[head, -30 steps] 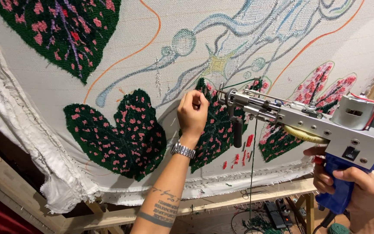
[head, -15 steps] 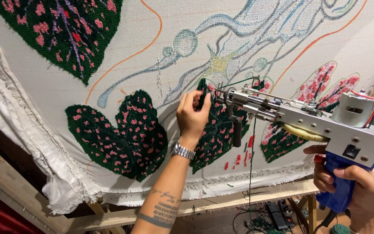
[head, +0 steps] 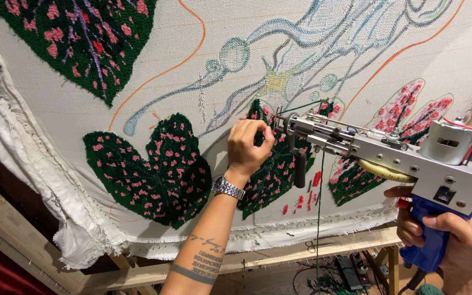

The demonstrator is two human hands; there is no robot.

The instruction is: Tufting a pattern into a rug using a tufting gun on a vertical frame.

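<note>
My left hand pinches the green yarn at the nose of the tufting gun, which my right hand clenches by the blue grip at four o'clock; I should keep the strand taut against the backing cloth.

Matt metal tufting gun — rough cloth

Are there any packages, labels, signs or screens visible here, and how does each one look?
None of these is in view. There is only the stretched tufting cloth with dark green, pink-spotted leaves, and the blue and silver tufting gun held in the right hand.
</note>
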